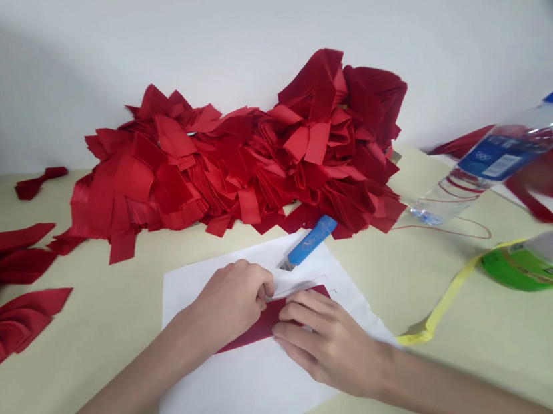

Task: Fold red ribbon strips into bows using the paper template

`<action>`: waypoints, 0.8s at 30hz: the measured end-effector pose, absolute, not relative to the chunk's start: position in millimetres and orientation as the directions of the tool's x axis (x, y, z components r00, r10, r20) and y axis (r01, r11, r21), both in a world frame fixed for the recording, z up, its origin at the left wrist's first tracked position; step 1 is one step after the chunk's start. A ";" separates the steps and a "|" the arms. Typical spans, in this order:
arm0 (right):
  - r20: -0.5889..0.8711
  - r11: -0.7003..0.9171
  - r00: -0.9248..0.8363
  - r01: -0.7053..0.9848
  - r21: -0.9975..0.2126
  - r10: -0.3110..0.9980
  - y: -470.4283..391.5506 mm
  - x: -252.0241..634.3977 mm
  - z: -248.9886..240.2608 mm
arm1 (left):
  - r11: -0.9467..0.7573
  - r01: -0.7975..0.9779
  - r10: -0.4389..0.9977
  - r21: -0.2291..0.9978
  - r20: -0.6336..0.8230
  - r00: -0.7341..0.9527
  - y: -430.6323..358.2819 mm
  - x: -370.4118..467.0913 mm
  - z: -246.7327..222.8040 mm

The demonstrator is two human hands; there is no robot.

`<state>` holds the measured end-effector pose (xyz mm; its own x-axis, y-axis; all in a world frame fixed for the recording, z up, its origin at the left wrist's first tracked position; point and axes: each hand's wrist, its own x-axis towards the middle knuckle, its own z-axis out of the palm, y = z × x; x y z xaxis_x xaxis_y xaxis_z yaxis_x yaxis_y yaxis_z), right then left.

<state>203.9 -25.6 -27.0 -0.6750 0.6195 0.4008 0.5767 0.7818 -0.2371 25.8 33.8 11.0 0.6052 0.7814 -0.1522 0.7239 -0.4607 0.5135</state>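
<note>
A dark red strip of cloth or felt [251,327] lies on a white paper sheet [200,404], partly covered by my hands. My left hand [235,299] is closed in a pinch at the strip's upper edge; whatever its fingertips hold is too small to make out. With bent fingers, my right hand [331,341] grips and presses the strip's right part. Thin dark lines show on the paper just beyond the strip's right end. A blue utility knife [311,242] rests across the paper's far edge, beyond both hands.
A large heap of red strips [241,164] stands against the wall. More red pieces [13,326] lie at the left. At the right are a clear bottle with a blue cap [495,156], a green-labelled bottle [540,262], a yellow ribbon [449,296] and a loose red thread [486,231].
</note>
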 end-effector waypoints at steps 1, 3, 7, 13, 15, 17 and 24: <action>0.394 0.781 -0.678 0.576 -0.241 0.621 -25.7 203.8 -27.0 | -0.455 0.733 0.787 0.505 -0.156 0.596 33.7 26.4 10.6; 0.387 0.782 -0.682 0.572 -0.246 0.620 -25.8 203.8 -27.2 | -0.450 0.746 0.795 0.492 -0.160 0.585 33.3 27.3 10.6; 0.402 0.786 -0.678 0.567 -0.246 0.615 -25.3 203.7 -26.9 | -0.448 0.777 0.809 0.442 -0.169 0.563 31.7 28.0 11.8; 0.437 0.795 -0.668 0.549 -0.256 0.602 -25.0 203.9 -24.3 | -0.452 0.808 0.816 0.379 -0.190 0.546 30.4 28.2 12.4; 0.440 0.801 -0.674 0.543 -0.252 0.594 -24.9 204.3 -24.1 | -0.448 0.818 0.820 0.362 -0.197 0.537 29.5 29.3 13.2; 0.439 0.806 -0.680 0.545 -0.233 0.587 -25.0 204.7 -24.0 | -0.444 0.825 0.824 0.349 -0.203 0.530 28.5 30.5 13.9; 0.432 0.827 -0.722 0.550 -0.116 0.541 -26.1 205.7 -22.4 | -0.442 0.820 0.809 0.363 -0.232 0.540 27.1 28.0 14.1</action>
<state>205.7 -26.1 -22.4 -0.7219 0.5409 0.4316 0.5501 0.8270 -0.1161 28.0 27.1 14.1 0.5395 0.8093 -0.2324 0.8200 -0.4424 0.3631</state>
